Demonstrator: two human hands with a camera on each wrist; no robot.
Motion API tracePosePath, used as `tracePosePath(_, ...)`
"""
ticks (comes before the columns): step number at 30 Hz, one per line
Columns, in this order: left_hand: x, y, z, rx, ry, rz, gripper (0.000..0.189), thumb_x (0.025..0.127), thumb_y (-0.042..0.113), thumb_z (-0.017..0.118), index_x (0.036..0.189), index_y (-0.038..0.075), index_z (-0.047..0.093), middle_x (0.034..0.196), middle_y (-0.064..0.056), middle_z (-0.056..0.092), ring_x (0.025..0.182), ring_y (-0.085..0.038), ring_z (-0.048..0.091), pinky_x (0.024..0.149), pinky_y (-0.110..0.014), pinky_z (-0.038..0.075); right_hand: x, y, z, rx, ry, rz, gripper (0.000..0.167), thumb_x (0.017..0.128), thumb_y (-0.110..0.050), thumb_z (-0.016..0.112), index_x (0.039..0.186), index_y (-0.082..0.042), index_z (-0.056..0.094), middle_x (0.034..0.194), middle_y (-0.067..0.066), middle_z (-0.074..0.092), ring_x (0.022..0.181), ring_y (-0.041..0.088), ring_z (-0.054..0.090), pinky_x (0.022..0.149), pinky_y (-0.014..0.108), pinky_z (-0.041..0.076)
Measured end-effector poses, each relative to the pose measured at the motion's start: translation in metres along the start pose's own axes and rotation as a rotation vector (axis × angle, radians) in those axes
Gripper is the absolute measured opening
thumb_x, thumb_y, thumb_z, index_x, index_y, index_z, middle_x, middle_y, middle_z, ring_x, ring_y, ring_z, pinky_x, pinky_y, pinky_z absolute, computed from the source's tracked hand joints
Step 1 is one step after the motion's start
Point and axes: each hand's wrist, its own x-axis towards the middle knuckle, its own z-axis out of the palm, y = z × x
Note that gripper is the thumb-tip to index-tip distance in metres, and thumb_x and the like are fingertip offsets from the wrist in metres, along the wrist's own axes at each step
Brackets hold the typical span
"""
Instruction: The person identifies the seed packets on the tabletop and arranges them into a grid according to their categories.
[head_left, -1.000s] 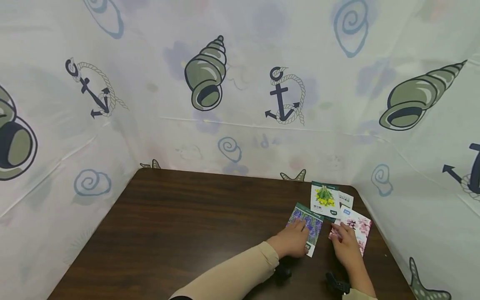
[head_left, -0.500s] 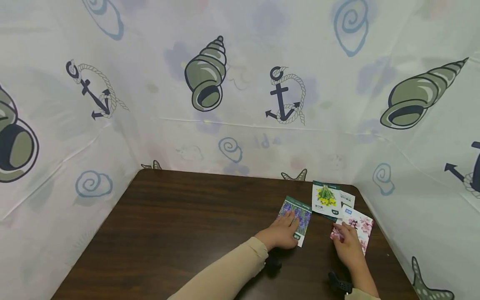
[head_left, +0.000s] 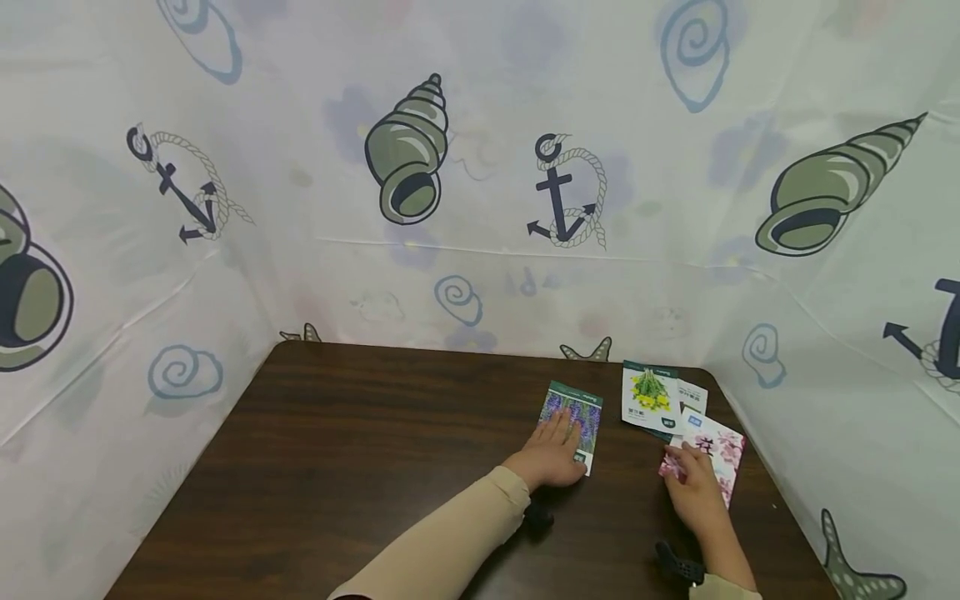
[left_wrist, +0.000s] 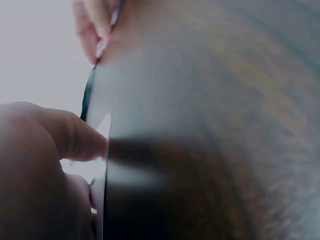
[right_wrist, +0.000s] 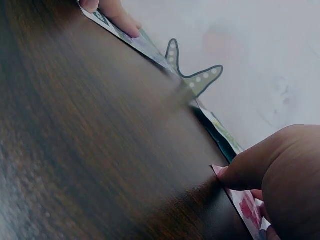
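A seed packet with purple flowers (head_left: pixel 591 417) lies on the dark table. My left hand (head_left: pixel 551 454) rests on it with the fingers spread out straight; its thumb (left_wrist: pixel 85 142) is by the packet's edge in the left wrist view. Farther right, my right hand (head_left: pixel 696 492) rests on a white packet with pink blossoms (head_left: pixel 727 458), fingers loosely bent. In the right wrist view its thumb (right_wrist: pixel 242 170) touches the packet's near corner. Just beyond lies a packet with yellow flowers (head_left: pixel 651 400), partly overlapping other packets.
A white packet (head_left: pixel 693 397) shows partly beneath the others near the table's right rear corner. The brown wood-grain table (head_left: pixel 360 450) stretches left. Patterned cloth walls (head_left: pixel 480 167) rise behind it and at both sides. A black wrist device (head_left: pixel 678 563) sits at the right wrist.
My left hand has slid the purple-flower packet left and away from me, apart from the other packets, its fingers straightening. The right hand has stayed on the pink-blossom packet.
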Motion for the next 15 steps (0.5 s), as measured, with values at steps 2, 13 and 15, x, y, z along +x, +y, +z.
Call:
tracePosePath(2, 0.005, -0.006, 0.001, 0.005, 0.013, -0.025, 0.08, 0.112, 0.05, 0.047, 0.178, 0.021, 0.013, 0.187, -0.003, -0.006, 0.174, -0.022, -0.005, 0.142, -0.044, 0.006, 0.001, 0.001, 0.001, -0.004, 0.006, -0.007, 0.052, 0.109, -0.012, 0.056, 0.159, 0.002, 0.049, 0.172, 0.034, 0.024, 0.158, 0.057, 0.028, 0.13, 0.073, 0.023)
tracePosePath(13, 0.006, -0.023, -0.006, -0.043, 0.028, -0.066, 0.081, 0.112, 0.05, 0.046, 0.178, 0.019, 0.012, 0.186, -0.004, -0.008, 0.173, -0.024, -0.008, 0.142, -0.045, 0.003, 0.001, 0.002, 0.0, -0.015, 0.012, -0.014, 0.052, 0.109, -0.012, 0.057, 0.159, 0.002, 0.049, 0.172, 0.036, 0.023, 0.157, 0.058, 0.028, 0.129, 0.074, 0.023)
tracePosePath(15, 0.002, -0.025, -0.009, -0.053, 0.032, -0.07, 0.082, 0.112, 0.051, 0.047, 0.178, 0.017, 0.011, 0.186, -0.007, -0.009, 0.173, -0.025, -0.009, 0.142, -0.046, 0.002, 0.001, 0.002, 0.002, -0.007, 0.01, -0.014, 0.052, 0.109, -0.012, 0.057, 0.159, 0.002, 0.049, 0.172, 0.036, 0.023, 0.157, 0.058, 0.027, 0.129, 0.075, 0.023)
